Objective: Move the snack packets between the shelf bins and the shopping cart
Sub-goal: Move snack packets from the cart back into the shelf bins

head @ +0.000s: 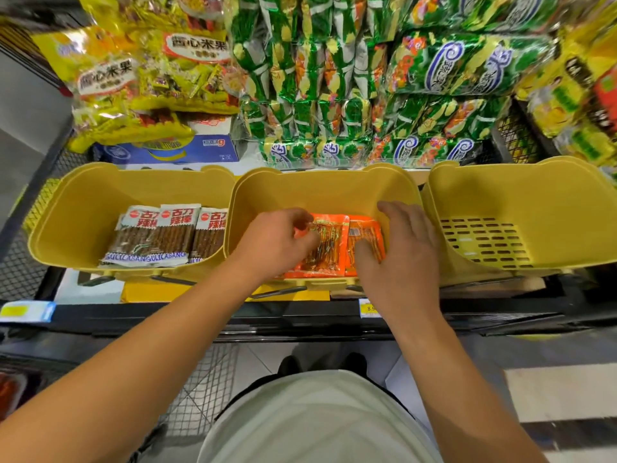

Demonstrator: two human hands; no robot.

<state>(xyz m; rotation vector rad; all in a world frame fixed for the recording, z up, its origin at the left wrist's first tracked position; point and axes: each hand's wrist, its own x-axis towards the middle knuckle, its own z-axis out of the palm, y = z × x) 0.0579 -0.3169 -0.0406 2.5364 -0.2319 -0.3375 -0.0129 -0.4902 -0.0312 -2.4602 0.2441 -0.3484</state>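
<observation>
Head view shows us both hands inside the middle bin [320, 185] of three yellow bins on the shelf. Our left hand [277, 240] has its fingers curled and pinches the upper edge of an orange packet [325, 248]. Our right hand [405, 242] lies with fingers nearly straight on the second orange packet [365, 237] just beside it, pressing it down and not gripping it. So the left grip is closed on a packet and the right one is open.

We judge that the step in hand is picking up or arranging the orange packets in this bin; which of the two we cannot tell. The next move probably calls for a firm pinch on the thin edge, because the film looks slippery.

These packets are flat, glossy and orange, with thin sticks visible through a clear window, and they lie side by side on the bin floor. The left bin [83, 195] holds brown stick packets [160, 235] with white labels. The right bin [500, 195] shows only its slotted floor. A wire cart [200, 389] is partly seen below our left arm.
</observation>
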